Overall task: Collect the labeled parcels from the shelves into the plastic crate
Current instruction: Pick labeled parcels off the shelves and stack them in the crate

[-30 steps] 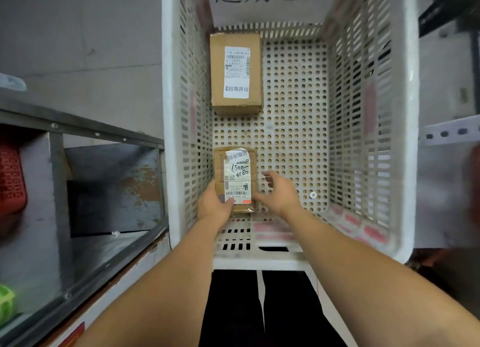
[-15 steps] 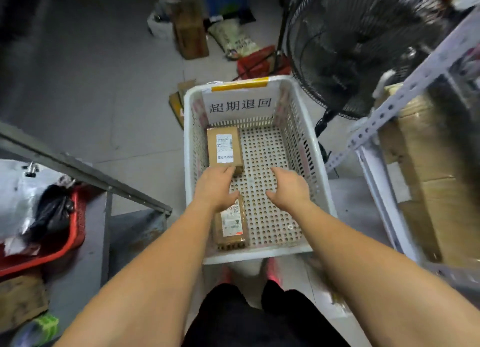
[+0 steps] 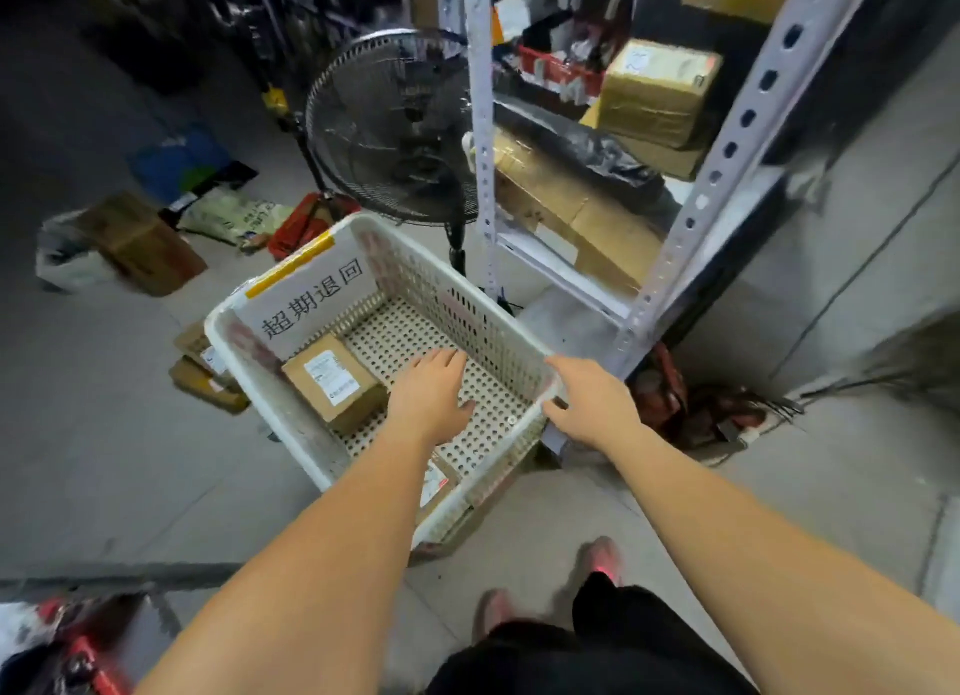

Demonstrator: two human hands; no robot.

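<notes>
Beneath the left forearm, the released parcel (image 3: 435, 482) now lies in the plastic crate (image 3: 249, 382). Left hand (image 3: 428, 398) and right hand (image 3: 592, 403) have lifted clear, fingers extended, holding nothing. Both hands are free for the shelf parcel (image 3: 654, 91) beyond the right hand.

- Near parcel (image 3: 436, 482), lower ctr: mostly hidden behind left forearm (image 3: 358, 502); only label corner shows.
- Far parcel (image 3: 332, 382), ctr-left: label print too small to read.
- Red basket (image 3: 88, 658), lower-left corner: blurred, cut by frame edge.
- Shelf (image 3: 743, 138), upper right: top cut off by frame; rear goods blurred.
</notes>
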